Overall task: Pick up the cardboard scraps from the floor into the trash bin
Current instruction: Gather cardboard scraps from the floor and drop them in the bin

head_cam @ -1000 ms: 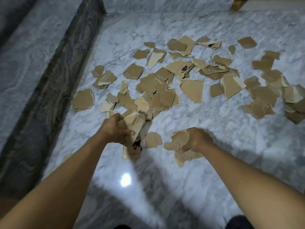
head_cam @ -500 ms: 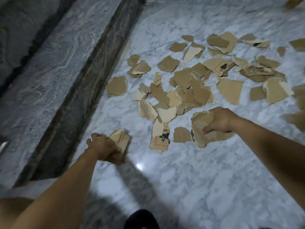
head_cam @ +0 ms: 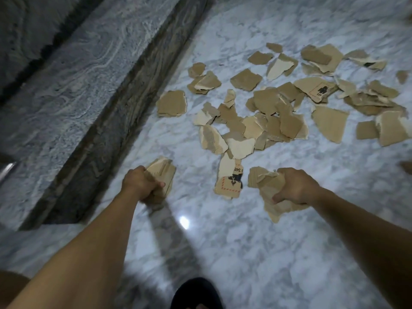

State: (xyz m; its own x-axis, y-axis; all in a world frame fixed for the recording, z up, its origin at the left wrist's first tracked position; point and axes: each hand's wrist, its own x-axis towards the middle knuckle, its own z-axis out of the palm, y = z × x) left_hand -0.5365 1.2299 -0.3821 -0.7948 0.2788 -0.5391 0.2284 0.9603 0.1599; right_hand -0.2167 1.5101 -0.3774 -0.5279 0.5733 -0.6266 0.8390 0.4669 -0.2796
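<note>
Several torn brown cardboard scraps (head_cam: pixel 276 112) lie scattered over the white marble floor (head_cam: pixel 245 253), mostly in the upper right. My left hand (head_cam: pixel 139 185) is closed around a stack of scraps (head_cam: pixel 163 171), lifted just off the floor near the dark step. My right hand (head_cam: pixel 294 186) grips another bundle of scraps (head_cam: pixel 267 186), with pieces hanging below the fist. Between the hands lies a printed scrap (head_cam: pixel 230 180) with red dashes and black marks. No trash bin is in view.
A raised grey marble step (head_cam: pixel 66 90) with a dark riser (head_cam: pixel 116 134) runs diagonally along the left. A dark shoe tip (head_cam: pixel 196 293) shows at the bottom edge. A light glare (head_cam: pixel 184 221) reflects off the floor between my arms.
Both hands lifted their bundles away from the pile and pulled back toward me. The left hand swung left toward the step, and the view turned left.
</note>
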